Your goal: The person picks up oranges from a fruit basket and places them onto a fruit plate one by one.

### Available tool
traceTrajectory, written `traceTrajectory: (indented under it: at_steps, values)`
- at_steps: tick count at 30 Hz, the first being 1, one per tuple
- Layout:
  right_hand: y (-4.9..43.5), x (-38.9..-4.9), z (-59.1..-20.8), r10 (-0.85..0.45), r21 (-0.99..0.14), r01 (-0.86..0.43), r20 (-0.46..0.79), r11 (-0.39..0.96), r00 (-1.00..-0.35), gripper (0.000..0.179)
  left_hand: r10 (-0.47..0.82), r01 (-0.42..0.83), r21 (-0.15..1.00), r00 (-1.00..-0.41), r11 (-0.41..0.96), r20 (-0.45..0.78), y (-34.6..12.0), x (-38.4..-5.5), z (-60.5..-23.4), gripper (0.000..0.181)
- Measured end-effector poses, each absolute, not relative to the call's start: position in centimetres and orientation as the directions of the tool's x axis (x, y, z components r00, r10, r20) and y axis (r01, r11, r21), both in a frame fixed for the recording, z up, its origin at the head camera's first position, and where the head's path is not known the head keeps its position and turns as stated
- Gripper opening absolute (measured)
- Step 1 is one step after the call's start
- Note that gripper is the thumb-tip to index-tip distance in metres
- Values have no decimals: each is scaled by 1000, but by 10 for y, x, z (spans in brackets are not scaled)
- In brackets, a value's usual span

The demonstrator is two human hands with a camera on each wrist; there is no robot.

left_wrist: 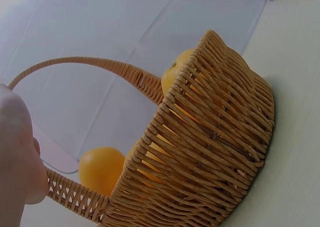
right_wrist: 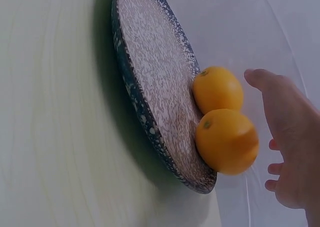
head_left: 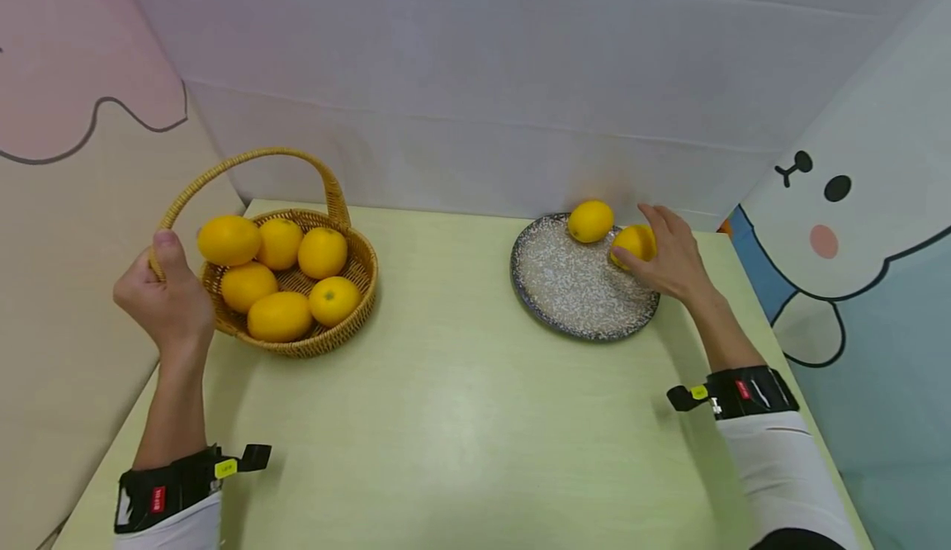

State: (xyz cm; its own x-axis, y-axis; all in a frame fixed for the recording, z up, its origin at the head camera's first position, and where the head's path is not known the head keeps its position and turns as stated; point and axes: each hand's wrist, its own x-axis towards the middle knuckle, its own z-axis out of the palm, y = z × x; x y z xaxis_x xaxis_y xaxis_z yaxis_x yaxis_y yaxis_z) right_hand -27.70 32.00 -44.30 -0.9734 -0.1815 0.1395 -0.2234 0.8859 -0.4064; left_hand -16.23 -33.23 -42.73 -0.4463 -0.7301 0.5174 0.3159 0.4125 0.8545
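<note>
My left hand (head_left: 172, 296) grips the arched handle (head_left: 256, 156) of a wicker basket (head_left: 300, 346) on the left of the table. Several oranges (head_left: 280, 316) fill the basket, one of them (head_left: 227, 240) sitting high by the rim near the hand. On the right lies a speckled oval plate (head_left: 568, 294) with a dark rim. Two oranges rest side by side at its far end, one farther left (head_left: 590, 221) and one nearer my right hand (head_left: 635, 243). In the right wrist view the right hand (right_wrist: 292, 137) hovers by the oranges, thumb extended, a gap showing between.
A pale green table (head_left: 446, 385) carries the basket and plate. Behind it rises a white cloth-like wall (head_left: 461, 79). A printed panel with a cartoon face (head_left: 839, 228) stands along the right edge, and a beige and pink panel (head_left: 74, 228) along the left.
</note>
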Motion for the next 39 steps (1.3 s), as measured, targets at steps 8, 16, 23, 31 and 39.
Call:
traceTrajectory:
  at_steps: [8, 16, 23, 31, 39]
  values:
    - [308, -278, -437, -219, -451, -266, 155, 852, -963, 93, -726, 328, 848, -442, 416, 526, -331, -163, -426, 60]
    - [271, -283, -434, -312, -438, -382, 227, 814, -923, 87, -725, 336, 848, -443, 411, 527, -331, -163, -427, 60]
    - [232, -286, -431, -388, -444, -452, 232, 774, -892, 88, -730, 323, 855, -448, 407, 517, -330, -163, -426, 60]
    - [191, -284, -426, -481, -452, -515, 198, 728, -854, 92, -729, 305, 859, -456, 412, 511, -330, -163, -425, 58]
    - [148, -281, -425, -566, -463, -572, 171, 677, -807, 92, -734, 287, 865, -459, 411, 501, -330, -163, -426, 58]
